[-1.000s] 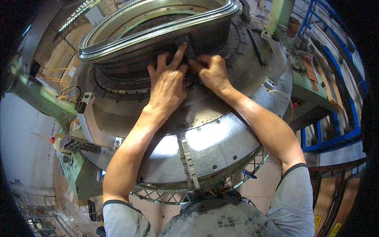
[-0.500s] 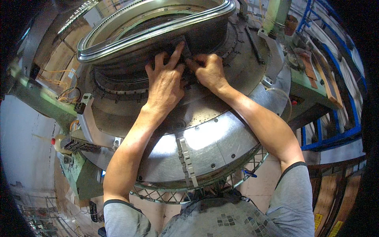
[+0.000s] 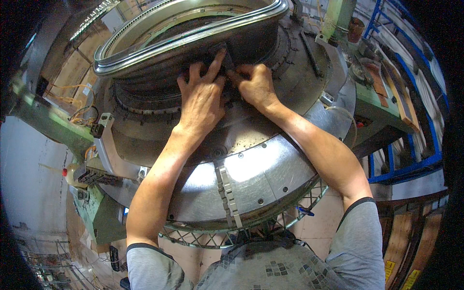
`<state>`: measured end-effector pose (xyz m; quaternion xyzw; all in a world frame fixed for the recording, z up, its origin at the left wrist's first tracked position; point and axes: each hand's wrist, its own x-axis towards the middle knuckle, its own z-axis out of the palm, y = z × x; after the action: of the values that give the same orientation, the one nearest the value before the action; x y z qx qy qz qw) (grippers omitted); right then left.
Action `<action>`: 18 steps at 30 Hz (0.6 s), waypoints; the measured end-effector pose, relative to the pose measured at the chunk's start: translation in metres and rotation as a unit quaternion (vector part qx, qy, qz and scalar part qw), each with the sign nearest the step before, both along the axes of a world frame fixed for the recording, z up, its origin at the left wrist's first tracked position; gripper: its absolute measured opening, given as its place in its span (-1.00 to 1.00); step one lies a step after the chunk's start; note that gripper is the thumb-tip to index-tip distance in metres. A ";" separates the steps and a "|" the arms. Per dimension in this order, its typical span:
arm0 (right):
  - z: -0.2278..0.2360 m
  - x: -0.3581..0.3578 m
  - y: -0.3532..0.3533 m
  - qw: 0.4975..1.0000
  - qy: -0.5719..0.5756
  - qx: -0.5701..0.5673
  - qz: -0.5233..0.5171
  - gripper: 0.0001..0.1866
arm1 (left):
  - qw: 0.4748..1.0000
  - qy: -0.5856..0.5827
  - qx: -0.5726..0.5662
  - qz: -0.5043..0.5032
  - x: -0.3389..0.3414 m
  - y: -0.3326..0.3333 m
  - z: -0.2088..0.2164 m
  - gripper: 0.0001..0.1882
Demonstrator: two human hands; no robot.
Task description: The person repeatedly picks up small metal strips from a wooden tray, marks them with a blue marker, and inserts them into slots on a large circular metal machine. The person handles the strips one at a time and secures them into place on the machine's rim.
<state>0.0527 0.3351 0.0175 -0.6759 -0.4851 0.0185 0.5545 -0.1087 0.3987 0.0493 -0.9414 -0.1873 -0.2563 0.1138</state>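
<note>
My left hand (image 3: 202,99) reaches to the dark drum wall under the raised ring of a large round machine. Its fingers are spread, and the index fingertip presses a small dark flat piece (image 3: 223,54) against that wall. Just to its right, my right hand (image 3: 257,86) is closed, thumb and curled fingers pinched together at the lower edge of the same piece. What sits between those fingertips is too dark and small to make out. Above both hands runs the shiny metal ring (image 3: 193,37), tilted in view. Below them lies the broad steel rim plate (image 3: 251,166).
A toothed metal strip (image 3: 227,195) crosses the rim plate near me. Grey brackets (image 3: 108,145) and green machine arms (image 3: 58,123) stand at the left. A dark rod (image 3: 311,53) lies on the machine's right side. Blue racking (image 3: 411,169) stands farther right.
</note>
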 end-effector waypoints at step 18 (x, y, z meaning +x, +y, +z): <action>-0.003 0.000 0.002 0.999 -0.027 0.024 -0.004 -0.73 | 0.997 -0.056 0.053 -0.022 0.006 0.006 -0.006 -0.60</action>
<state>0.0529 0.3375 0.0144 -0.6646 -0.4979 -0.0135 0.5570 -0.1028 0.4043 0.0438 -0.9224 -0.1584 -0.3202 0.1468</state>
